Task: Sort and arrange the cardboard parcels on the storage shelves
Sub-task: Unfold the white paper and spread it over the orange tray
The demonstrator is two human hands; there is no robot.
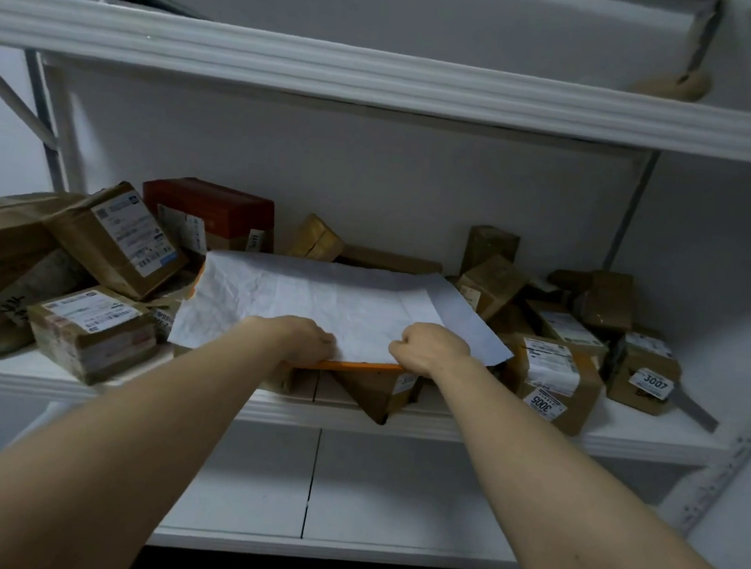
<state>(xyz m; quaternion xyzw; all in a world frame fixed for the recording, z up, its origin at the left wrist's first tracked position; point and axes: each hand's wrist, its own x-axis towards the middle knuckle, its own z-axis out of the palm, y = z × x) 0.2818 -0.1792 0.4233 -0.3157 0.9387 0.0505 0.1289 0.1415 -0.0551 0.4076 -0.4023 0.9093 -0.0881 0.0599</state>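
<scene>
You've got both hands on the near edge of the flat parcel [317, 299], left hand [308, 340] and right hand [431, 349] each curled over its orange rim, with crumpled white paper covering its top. It lies on the middle shelf [625, 439], resting across smaller parcels [377, 390]. A red box [215, 209] sits back left, and the 3005 box [556, 384] and 3007 box [642, 378] stand to the right.

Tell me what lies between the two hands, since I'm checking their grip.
Head view: only the white-topped parcel and its orange edge lie between left hand and right hand.
</scene>
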